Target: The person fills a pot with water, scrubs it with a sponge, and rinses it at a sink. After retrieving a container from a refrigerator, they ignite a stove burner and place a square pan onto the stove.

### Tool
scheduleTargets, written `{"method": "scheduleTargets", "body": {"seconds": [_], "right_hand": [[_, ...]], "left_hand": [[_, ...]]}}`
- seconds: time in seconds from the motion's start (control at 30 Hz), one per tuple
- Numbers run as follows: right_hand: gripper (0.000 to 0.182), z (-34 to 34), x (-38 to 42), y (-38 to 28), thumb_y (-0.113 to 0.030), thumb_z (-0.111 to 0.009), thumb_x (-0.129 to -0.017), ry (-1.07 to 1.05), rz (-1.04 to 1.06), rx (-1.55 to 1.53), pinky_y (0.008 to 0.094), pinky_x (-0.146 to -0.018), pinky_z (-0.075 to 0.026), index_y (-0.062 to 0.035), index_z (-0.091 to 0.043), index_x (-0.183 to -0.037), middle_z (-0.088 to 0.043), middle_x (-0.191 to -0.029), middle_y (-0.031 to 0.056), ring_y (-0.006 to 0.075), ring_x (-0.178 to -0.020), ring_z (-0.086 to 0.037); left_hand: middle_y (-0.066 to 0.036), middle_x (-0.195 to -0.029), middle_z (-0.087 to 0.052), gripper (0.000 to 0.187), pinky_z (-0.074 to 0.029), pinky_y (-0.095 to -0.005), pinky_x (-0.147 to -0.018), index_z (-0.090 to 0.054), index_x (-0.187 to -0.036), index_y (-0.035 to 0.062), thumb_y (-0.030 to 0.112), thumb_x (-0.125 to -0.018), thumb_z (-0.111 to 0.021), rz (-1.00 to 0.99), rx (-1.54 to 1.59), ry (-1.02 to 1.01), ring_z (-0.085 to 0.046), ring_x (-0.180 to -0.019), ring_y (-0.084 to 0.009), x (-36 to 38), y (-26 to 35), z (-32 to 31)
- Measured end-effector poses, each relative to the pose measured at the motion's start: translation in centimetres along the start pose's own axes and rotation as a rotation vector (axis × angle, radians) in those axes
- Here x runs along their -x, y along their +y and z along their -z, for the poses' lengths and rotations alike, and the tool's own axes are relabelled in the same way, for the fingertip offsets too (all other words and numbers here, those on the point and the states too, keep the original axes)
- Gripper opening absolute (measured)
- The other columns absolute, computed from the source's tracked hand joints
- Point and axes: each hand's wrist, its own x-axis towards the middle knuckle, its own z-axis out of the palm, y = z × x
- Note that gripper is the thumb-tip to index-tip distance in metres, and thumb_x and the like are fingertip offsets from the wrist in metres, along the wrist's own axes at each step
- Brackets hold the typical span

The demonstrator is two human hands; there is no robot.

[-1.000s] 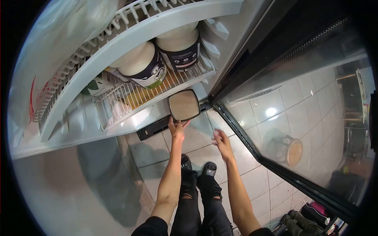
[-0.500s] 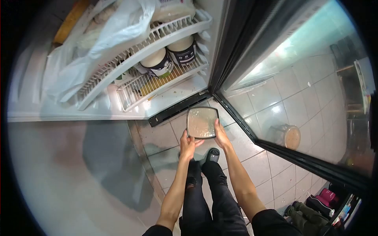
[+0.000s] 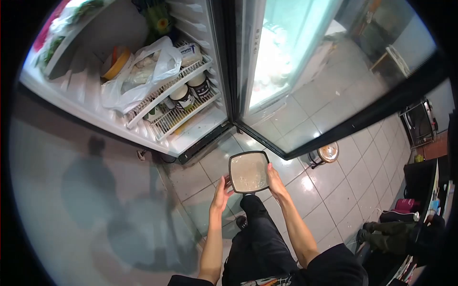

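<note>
Between my hands is a squarish food container (image 3: 249, 172) with a dark rim, its top pale beige and glossy with light specks. My left hand (image 3: 221, 193) supports its lower left side, fingers partly hidden beneath the edge. On the right side my right hand (image 3: 276, 182) grips it, thumb lying along the rim. The container is held level above the tiled floor, in front of the open fridge (image 3: 195, 138).
A glass fridge door (image 3: 305, 109) stands wide at the right. White bags (image 3: 143, 71) and dark-labelled tubs (image 3: 182, 97) fill wire shelves. A round stool (image 3: 328, 152) is past the door; another person's legs (image 3: 391, 231) are at lower right.
My view has drawn back from the fridge, showing more shelves and the door's lower corner. The container stays in both hands, and one leg has stepped forward under it.
</note>
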Motion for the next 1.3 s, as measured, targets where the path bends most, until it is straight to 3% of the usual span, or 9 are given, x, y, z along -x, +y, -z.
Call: {"method": "scheduleTargets", "body": {"seconds": [0.33, 0.5, 0.6, 0.7, 0.8, 0.9, 0.93, 1.03, 1.3], "right_hand": [[0.086, -0.8, 14.8, -4.8, -0.063, -0.026, -0.092, 0.119, 0.011, -0.026, 0.0372, -0.111, -0.018, 0.0085, -0.023, -0.140, -0.026, -0.146, 0.0202, 0.0269, -0.136, -0.024], [0.075, 4.9, 17.0, -9.2, -0.061, -0.024, -0.094, -0.219, 0.032, 0.310, 0.0364, -0.102, -0.033, 0.0008, -0.039, -0.134, -0.046, -0.131, 0.0141, 0.0232, -0.118, -0.042], [0.068, 11.0, 13.3, -12.6, -0.057, -0.030, -0.095, 0.389, 0.483, 0.401, 0.0351, -0.088, -0.042, -0.0002, -0.044, -0.129, -0.051, -0.119, 0.0118, 0.0217, -0.108, -0.047], [0.079, 16.5, 9.7, -18.7, -0.048, -0.065, -0.082, 1.039, 0.728, 0.378, 0.0391, -0.097, -0.038, -0.0011, -0.034, -0.137, -0.040, -0.133, 0.0173, 0.0276, -0.119, -0.042], [0.088, 18.6, 8.8, -23.7, -0.040, -0.073, -0.077, 1.013, 0.746, 0.239, 0.0389, -0.104, -0.031, -0.0036, -0.027, -0.142, -0.032, -0.141, 0.0187, 0.0305, -0.129, -0.034], [0.098, 19.6, 6.5, -25.0, -0.028, -0.076, -0.071, 0.499, 0.795, 0.119, 0.0392, -0.109, -0.020, -0.0085, -0.016, -0.147, -0.018, -0.151, 0.0151, 0.0313, -0.138, -0.020], [0.082, 20.3, 5.7, -24.8, -0.026, -0.076, -0.071, 0.495, 0.771, -0.052, 0.0351, -0.101, -0.030, -0.0060, -0.034, -0.138, -0.042, -0.136, 0.0116, 0.0239, -0.126, -0.038], [0.039, 20.4, 6.0, -25.2, -0.017, -0.067, -0.073, 0.485, 0.874, 0.035, 0.0269, -0.072, -0.039, -0.0057, -0.049, -0.107, -0.049, -0.084, -0.0018, 0.0061, -0.078, -0.045], [0.033, 16.8, 10.8, -22.1, -0.001, -0.058, -0.076, 0.282, 0.941, 0.186, 0.0216, -0.065, -0.039, -0.0033, -0.051, -0.108, -0.046, -0.080, -0.0021, 0.0076, -0.071, -0.045]], "left_hand": [[-0.008, -0.118, -0.058, 0.054, -0.046, -0.0372, -0.091, -0.050, -0.125, 0.0076, 0.047, -0.088, -0.049, -0.050, 0.472, -0.156, -0.057, -0.106, -0.0216, 10.7, -0.1, -9.1], [-0.006, -0.117, -0.059, 0.048, -0.046, -0.0371, -0.090, -0.051, -0.124, 0.0085, 0.041, -0.088, -0.049, -0.045, 0.540, -0.136, -0.057, -0.107, -0.0215, 14.4, -0.4, -9.8], [-0.007, -0.114, -0.060, 0.045, -0.046, -0.0356, -0.089, -0.053, -0.120, 0.0079, 0.039, -0.087, -0.053, -0.081, 0.534, -0.112, -0.058, -0.104, -0.0210, 16.6, 0.8, -10.0], [-0.007, -0.114, -0.060, 0.044, -0.047, -0.0350, -0.088, -0.053, -0.120, 0.0079, 0.038, -0.087, -0.052, -0.129, 0.508, -0.108, -0.058, -0.103, -0.0204, 18.5, 2.2, -10.2], [-0.006, -0.113, -0.060, 0.044, -0.047, -0.0346, -0.087, -0.053, -0.119, 0.0081, 0.038, -0.087, -0.052, -0.154, 0.501, -0.091, -0.058, -0.102, -0.0198, 20.3, 3.3, -10.8], [-0.006, -0.112, -0.061, 0.043, -0.047, -0.0347, -0.087, -0.054, -0.119, 0.0082, 0.038, -0.088, -0.052, -0.213, 0.494, -0.068, -0.059, -0.102, -0.0195, 20.8, 2.8, -10.5], [-0.006, -0.112, -0.061, 0.043, -0.047, -0.0347, -0.087, -0.054, -0.119, 0.0082, 0.038, -0.088, -0.052, -0.238, 0.501, -0.054, -0.059, -0.102, -0.0195, 21.0, 2.8, -10.6], [-0.006, -0.112, -0.061, 0.043, -0.047, -0.0346, -0.087, -0.054, -0.119, 0.0086, 0.038, -0.088, -0.052, -0.263, 0.521, -0.035, -0.059, -0.102, -0.0192, 22.3, 2.5, -11.5], [-0.005, -0.110, -0.062, 0.042, -0.047, -0.0352, -0.088, -0.055, -0.118, 0.0089, 0.038, -0.088, -0.052, -0.355, 0.598, 0.052, -0.059, -0.101, -0.0193, 24.4, 0.5, -12.1]]}}
